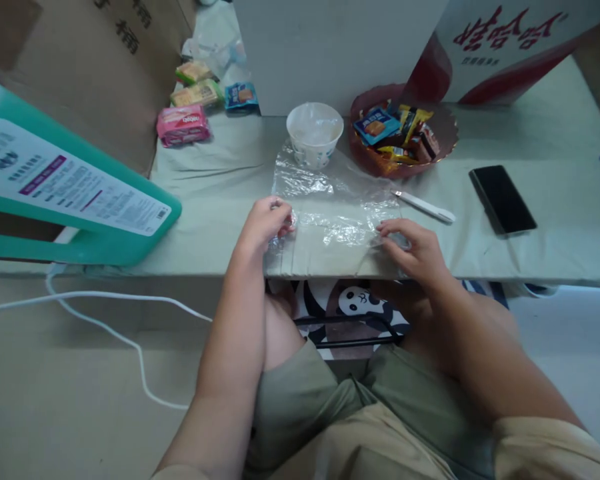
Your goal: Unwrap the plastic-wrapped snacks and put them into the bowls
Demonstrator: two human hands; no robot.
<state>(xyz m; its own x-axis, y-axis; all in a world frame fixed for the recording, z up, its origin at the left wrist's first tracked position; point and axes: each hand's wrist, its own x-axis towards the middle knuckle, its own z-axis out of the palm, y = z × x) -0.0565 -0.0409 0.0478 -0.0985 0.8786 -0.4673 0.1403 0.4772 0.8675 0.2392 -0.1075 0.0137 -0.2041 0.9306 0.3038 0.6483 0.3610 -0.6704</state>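
A clear plastic bag [330, 223] lies spread flat on the cloth-covered table near its front edge. At its left side my left hand [270, 221] is closed, pinching the film between thumb and fingers. My right hand [410, 247] is curled at the opposite edge, thumb and forefinger apart at the tips and touching the film. Behind the bag, partly resting on its far edge, stands a white paper cup [315, 137]. A white utility knife [425, 207] lies just beyond my right hand.
A pink glass bowl [363, 143] of wrapped snacks stands at the back, near white boxes [340, 53]. The phone [504, 200] lies to the right. At left are a green jug [145, 207], a cardboard box [95, 80] and snack packs [184, 125]. A white cable [130, 293] hangs below.
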